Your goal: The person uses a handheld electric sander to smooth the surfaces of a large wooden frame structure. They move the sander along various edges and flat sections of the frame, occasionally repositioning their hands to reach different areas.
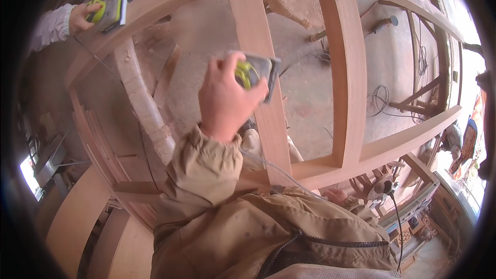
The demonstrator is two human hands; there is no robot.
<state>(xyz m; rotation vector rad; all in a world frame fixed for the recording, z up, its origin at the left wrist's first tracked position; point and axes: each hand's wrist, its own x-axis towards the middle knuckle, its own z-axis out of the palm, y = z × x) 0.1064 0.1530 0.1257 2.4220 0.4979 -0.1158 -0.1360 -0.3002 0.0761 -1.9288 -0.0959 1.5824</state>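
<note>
My left hand [225, 98] is wrapped round a green and grey electric sander [252, 75], thumb on its right side. The sander is over a broad upright slat [271, 129] of a pale wooden frame [351, 72], tilted so that its flat pad edge shows at the right. Whether the pad touches the wood cannot be made out. My right hand [337, 195] shows only in part, low beside the near rail [320, 173], its fingers mostly hidden. A thin grey cord [289, 175] runs from near my left wrist toward it.
At the far left, a co-worker's hand [79, 19] grips another green sander [109, 13] by the frame's curved rail. Curved boards [77, 212] stand at lower left. Coiled cables [380, 98] and a cylindrical tool [385, 23] lie on the floor. A wrapped beam [142, 98] supports the left side.
</note>
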